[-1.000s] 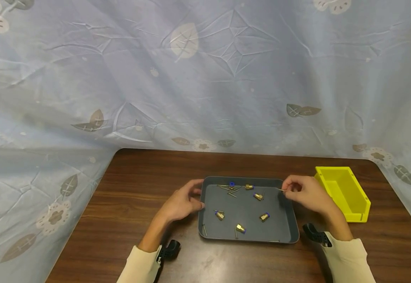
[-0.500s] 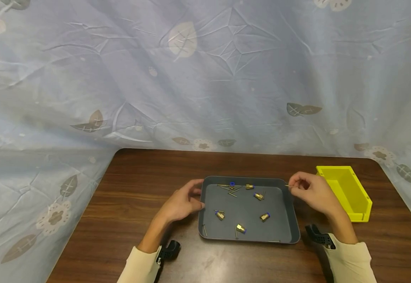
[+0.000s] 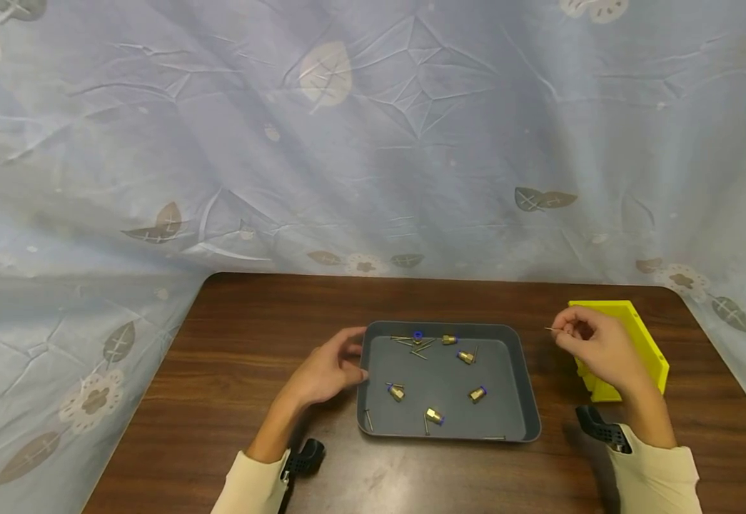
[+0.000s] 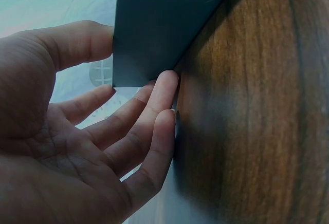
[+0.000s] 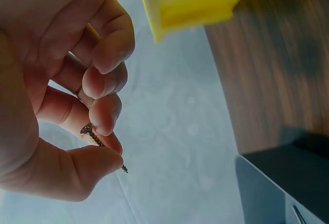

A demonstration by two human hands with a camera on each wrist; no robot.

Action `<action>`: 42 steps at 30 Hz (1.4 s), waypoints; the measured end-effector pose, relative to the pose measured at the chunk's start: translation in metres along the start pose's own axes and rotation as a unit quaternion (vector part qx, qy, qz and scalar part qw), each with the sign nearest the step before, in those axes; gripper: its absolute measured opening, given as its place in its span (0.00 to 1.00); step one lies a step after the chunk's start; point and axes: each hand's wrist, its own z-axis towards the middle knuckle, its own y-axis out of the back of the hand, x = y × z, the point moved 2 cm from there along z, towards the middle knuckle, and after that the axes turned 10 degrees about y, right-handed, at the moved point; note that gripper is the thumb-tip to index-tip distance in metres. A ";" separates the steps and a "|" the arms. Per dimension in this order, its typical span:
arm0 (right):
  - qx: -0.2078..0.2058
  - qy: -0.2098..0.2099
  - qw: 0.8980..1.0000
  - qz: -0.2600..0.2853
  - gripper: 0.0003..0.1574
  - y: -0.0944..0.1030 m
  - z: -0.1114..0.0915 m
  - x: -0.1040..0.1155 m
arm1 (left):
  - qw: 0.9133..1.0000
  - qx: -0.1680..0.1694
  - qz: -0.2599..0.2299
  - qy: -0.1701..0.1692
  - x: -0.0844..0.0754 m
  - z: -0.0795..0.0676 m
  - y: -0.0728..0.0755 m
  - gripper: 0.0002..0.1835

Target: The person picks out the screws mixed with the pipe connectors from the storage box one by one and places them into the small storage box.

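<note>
My right hand pinches a screw between thumb and forefinger, its cross-slotted head and threaded tip both showing in the right wrist view. In the head view that hand is raised in front of a yellow bin and hides part of it. At the left end of a dark grey tray, my left hand touches the rim with the thumb. The other fingers, spread and loosely bent, rest by the outer wall near the table. Several brass push-in fittings with blue collars and several screws lie scattered in the tray.
The tray and bin stand on a dark wood-grain table. Bare tabletop separates the tray's right end from the bin. Behind the table hangs a pale patterned cloth.
My right hand has moved right with the screw, from over the tray's right rim to in front of the yellow bin. The left hand stays at the tray's left end.
</note>
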 end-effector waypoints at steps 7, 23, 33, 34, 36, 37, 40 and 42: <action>-0.021 -0.015 0.998 -0.050 0.02 0.021 -0.006 -0.001 | 1.000 0.005 -0.004 -0.003 0.001 0.000 0.000 0.42; -0.075 -0.069 0.989 -0.109 0.04 0.047 -0.021 -0.034 | 1.000 0.012 -0.007 -0.006 0.002 0.001 0.001 0.42; -0.093 -0.092 0.976 -0.176 0.07 0.051 -0.022 -0.045 | 1.000 0.014 -0.005 -0.003 0.002 0.001 0.001 0.42; -0.090 -0.093 0.975 -0.183 0.07 0.050 -0.022 -0.046 | 1.000 0.014 -0.006 -0.002 0.002 0.001 0.001 0.42; -0.085 -0.095 0.973 -0.192 0.07 0.050 -0.021 -0.048 | 1.000 0.015 -0.007 0.000 0.002 0.001 0.001 0.42; -0.082 -0.096 0.973 -0.195 0.08 0.049 -0.021 -0.049 | 1.000 0.015 -0.008 0.001 0.002 0.000 0.001 0.42; -0.077 -0.099 0.973 -0.196 0.08 0.047 -0.021 -0.050 | 1.000 0.016 -0.009 0.002 0.002 0.000 0.001 0.42; -0.077 -0.102 0.972 -0.195 0.08 0.047 -0.020 -0.050 | 1.000 0.015 -0.010 0.001 0.001 0.001 0.001 0.42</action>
